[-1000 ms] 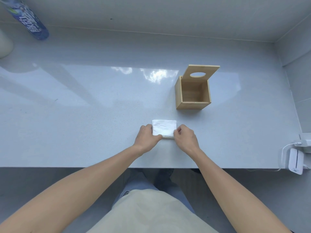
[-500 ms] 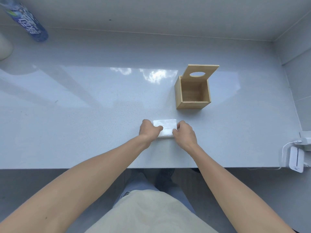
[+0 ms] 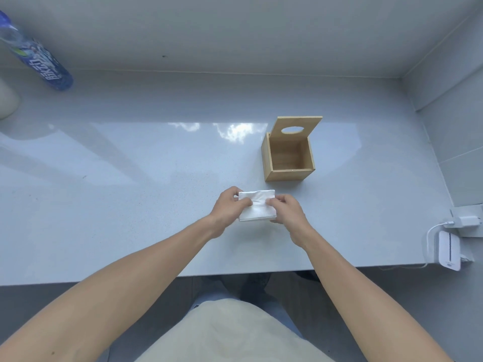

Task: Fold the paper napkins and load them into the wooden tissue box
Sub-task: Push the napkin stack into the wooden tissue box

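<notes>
Pinching the folded paper napkins (image 3: 257, 206) from both sides, the left hand (image 3: 228, 205) and right hand (image 3: 287, 211) hold the stack near the counter (image 3: 130, 178) edge; the wooden tissue box (image 3: 288, 159) (lid open) stands just beyond, right.

A glossy pale-grey table (image 3: 130, 205) is running wall to wall, and it's mirroring bright clouds across its middle. The wooden tissue box (image 3: 288, 163) is sitting right of centre with its holed lid (image 3: 296, 128) standing open at the back, while the folded white napkins (image 3: 257, 206) are lying just in front of it, near the front edge. A blue-labelled bottle (image 3: 39, 61) is resting at the far left corner, and a white device (image 3: 449, 250) with its cable is sitting at the right end.
</notes>
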